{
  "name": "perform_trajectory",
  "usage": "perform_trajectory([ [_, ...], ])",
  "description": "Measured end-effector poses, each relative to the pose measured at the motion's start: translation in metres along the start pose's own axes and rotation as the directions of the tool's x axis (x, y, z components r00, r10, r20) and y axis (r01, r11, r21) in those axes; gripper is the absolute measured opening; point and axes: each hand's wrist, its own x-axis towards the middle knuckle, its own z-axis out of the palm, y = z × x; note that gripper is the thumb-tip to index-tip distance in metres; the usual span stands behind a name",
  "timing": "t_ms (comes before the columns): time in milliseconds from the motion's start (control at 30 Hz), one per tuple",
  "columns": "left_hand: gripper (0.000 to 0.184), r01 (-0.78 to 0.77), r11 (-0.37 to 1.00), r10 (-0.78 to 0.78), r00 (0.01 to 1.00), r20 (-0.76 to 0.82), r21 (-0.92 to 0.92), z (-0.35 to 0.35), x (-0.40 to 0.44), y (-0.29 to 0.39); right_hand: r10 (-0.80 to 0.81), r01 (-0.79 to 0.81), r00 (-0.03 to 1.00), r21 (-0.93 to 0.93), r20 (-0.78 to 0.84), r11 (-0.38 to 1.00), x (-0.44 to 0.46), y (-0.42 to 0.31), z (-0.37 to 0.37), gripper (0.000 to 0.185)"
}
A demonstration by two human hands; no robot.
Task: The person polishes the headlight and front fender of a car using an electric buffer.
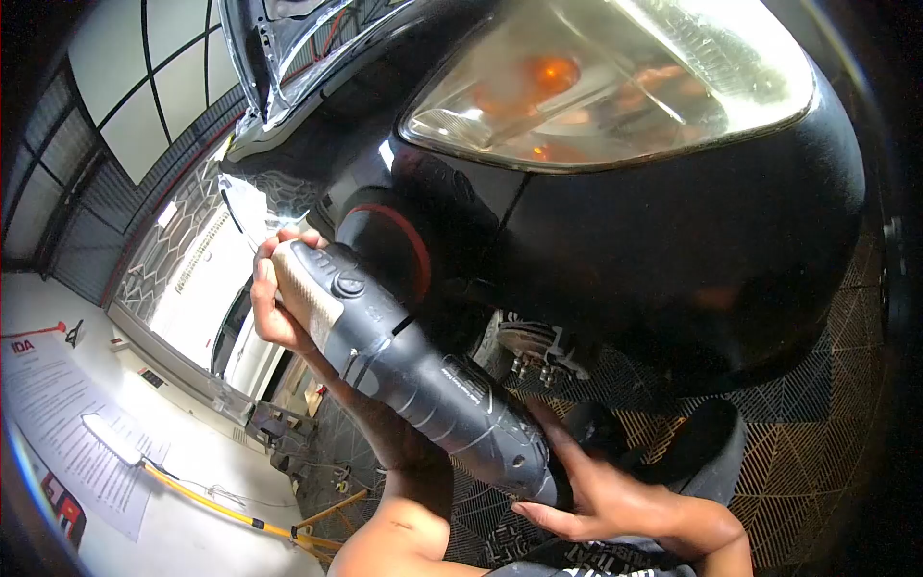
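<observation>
A black power polisher [433, 375] lies slantwise across the middle of the view, in front of a dark car's bumper [673, 250]. My left hand [274, 298] is closed around its upper end, fingers against a beige textured part [306, 286]. At the lower end, my right hand [606, 490] grips the body, thumb underneath and some fingers hidden behind it. A round knob or button [348, 285] shows on the tool's head. Above the tool is a hazy headlight [606, 96] with orange bulbs inside; neither hand touches it.
The car's hood [274, 67] is raised at the top left. A work light [111, 439] on a yellow stand [221, 508] stands by the white wall, near a printed poster [72, 413]. Interlocking grid tiles [784, 471] cover the floor beneath the bumper.
</observation>
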Motion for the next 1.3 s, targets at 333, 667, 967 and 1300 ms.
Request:
perform_trajectory([
  [333,0.040,0.132,0.974,-0.074,0.953,0.293,-0.184,0.041,0.041,0.011,0.036,-0.043,0.997,-0.111,-0.064,0.993,0.012,-0.038,-0.018,0.101],
  [667,0.042,0.116,0.985,-0.064,0.936,0.346,-0.131,0.050,0.070,0.014,-0.121,0.120,0.978,-0.019,-0.169,0.993,0.039,-0.040,0.006,0.106],
  [967,0.035,0.202,0.953,-0.134,0.950,0.283,-0.224,0.012,0.101,0.003,-0.093,0.081,0.992,-0.128,-0.088,0.988,0.070,-0.055,-0.001,0.105],
  [1300,0.041,0.059,0.994,0.005,0.812,0.583,-0.091,0.084,0.122,0.012,-0.098,0.124,0.982,0.161,-0.161,0.979,0.058,-0.081,0.014,0.107],
])
